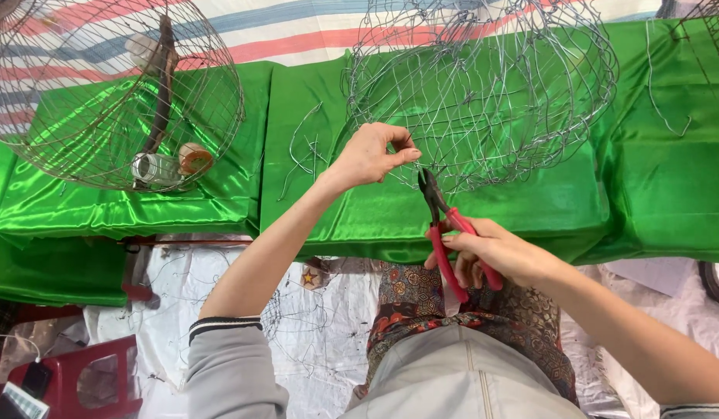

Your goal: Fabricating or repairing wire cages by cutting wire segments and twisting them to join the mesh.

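Note:
My left hand (371, 155) pinches a thin wire at the near edge of a half-woven wire basket frame (483, 85) that rests on a bench covered in shiny green cloth (359, 209). My right hand (495, 252) is closed round the red handles of a pair of pliers (445, 225). The dark jaws of the pliers point up at the wire mesh, just right of my left fingertips.
A finished round wire cage (111, 93) stands at the back left with a small jar (154, 169) and a cup (195, 157) inside. Loose wire pieces (305, 151) lie on the cloth. A red stool (80, 380) stands at the lower left.

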